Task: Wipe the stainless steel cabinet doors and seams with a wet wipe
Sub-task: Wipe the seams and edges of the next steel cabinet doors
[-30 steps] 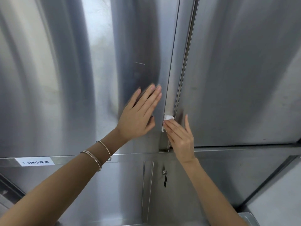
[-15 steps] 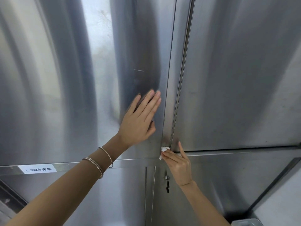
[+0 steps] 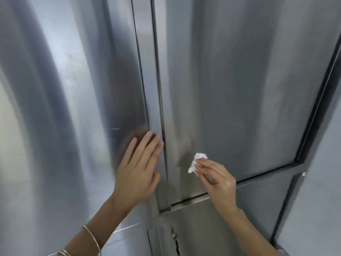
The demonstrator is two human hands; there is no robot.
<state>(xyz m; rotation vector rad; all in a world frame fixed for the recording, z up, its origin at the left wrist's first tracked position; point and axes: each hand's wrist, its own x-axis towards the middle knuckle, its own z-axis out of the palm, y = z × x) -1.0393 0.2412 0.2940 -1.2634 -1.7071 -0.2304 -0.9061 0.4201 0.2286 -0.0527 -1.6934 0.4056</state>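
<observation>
left hand [image 3: 137,174] flat on left door [image 3: 64,108], fingers [image 3: 145,145] straight | right hand [image 3: 215,179] pinches wipe [image 3: 196,161] by lower right door [image 3: 239,89], just right of seam [image 3: 159,89] | progress: likely midway, smudged faces left

Crumpled white wipe [image 3: 196,162] pinched in right hand [image 3: 215,178] fingertips, near lower right door [image 3: 239,89], contact unclear. Brushed-steel left door [image 3: 73,108], right door shut; vertical seam [image 3: 160,100] between.

The left hand [image 3: 136,174] crowds the centre seam [image 3: 159,89] low down; the right door [image 3: 239,80] stands unobstructed above.
</observation>
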